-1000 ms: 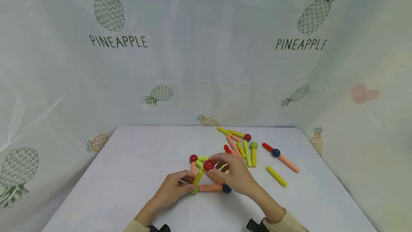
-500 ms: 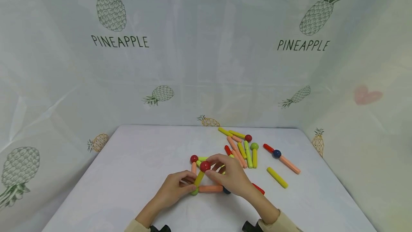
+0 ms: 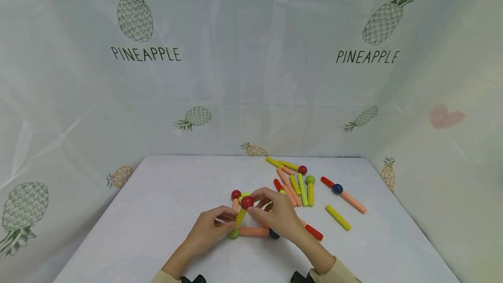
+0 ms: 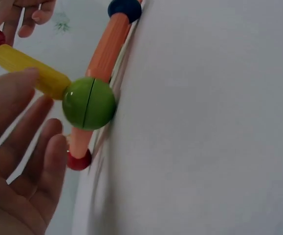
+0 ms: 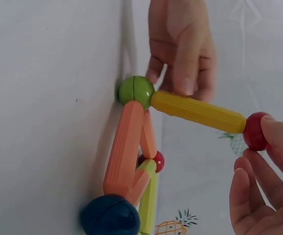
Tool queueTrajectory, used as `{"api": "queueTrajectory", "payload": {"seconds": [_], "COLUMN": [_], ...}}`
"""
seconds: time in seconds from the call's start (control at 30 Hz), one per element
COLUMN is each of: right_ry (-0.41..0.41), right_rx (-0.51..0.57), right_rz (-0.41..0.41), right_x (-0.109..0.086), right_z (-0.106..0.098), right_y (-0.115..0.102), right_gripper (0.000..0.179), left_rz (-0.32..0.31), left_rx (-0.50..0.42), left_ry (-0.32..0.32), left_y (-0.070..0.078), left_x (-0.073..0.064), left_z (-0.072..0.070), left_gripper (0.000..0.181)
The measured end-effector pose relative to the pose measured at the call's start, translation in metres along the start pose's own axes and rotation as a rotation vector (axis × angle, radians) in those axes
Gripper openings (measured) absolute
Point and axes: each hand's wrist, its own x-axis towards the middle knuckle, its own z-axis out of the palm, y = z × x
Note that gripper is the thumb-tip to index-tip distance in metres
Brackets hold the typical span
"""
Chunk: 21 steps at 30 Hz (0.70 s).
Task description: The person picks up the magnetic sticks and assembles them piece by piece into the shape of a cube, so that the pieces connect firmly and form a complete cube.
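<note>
My right hand (image 3: 277,213) pinches a red ball (image 3: 247,202) between thumb and fingertips. The ball sits on the upper end of a yellow stick (image 5: 197,111), which leans up from a green ball (image 4: 89,103). My left hand (image 3: 212,227) holds that stick near its lower end, thumb and fingertips on either side. From the green ball, one orange stick (image 3: 254,232) runs to a dark blue ball (image 5: 111,215) and another orange stick (image 5: 148,134) to a second red ball (image 3: 236,194). Part of this flat frame is hidden behind my right hand.
Several loose sticks and balls lie at the back right, among them a green ball (image 3: 310,180) on a yellow stick. Farther right are a blue ball (image 3: 337,188) joining two sticks and a lone yellow stick (image 3: 338,218). A red stick (image 3: 314,232) lies by my right wrist.
My right hand has moved left, bringing the red ball from beside the yellow stick onto its upper end. The red stick near my right wrist has come into view. My left hand keeps its hold.
</note>
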Motion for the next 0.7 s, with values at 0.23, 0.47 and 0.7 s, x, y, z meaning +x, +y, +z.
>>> {"api": "queueTrajectory", "payload": {"seconds": [0.23,0.47,0.7], "right_ry": [0.009,0.029,0.008], "right_rx": [-0.024,-0.031,-0.023], "right_rz": [-0.013,-0.025,-0.038], "right_x": [0.001,0.002,0.002], "right_z": [0.002,0.004,0.004], "right_y": [-0.002,0.001,-0.003], "right_gripper": [0.025,0.024,0.023], "left_rz": [0.048,0.128,0.159], "left_rx": [-0.006,-0.006,-0.032], "left_ry": [0.141,0.148,0.136], "left_y": [0.022,0.042,0.05], "left_x": [0.004,0.012,0.014], "left_z": [-0.013,-0.013,-0.01], "left_gripper": [0.027,0.032,0.029]}}
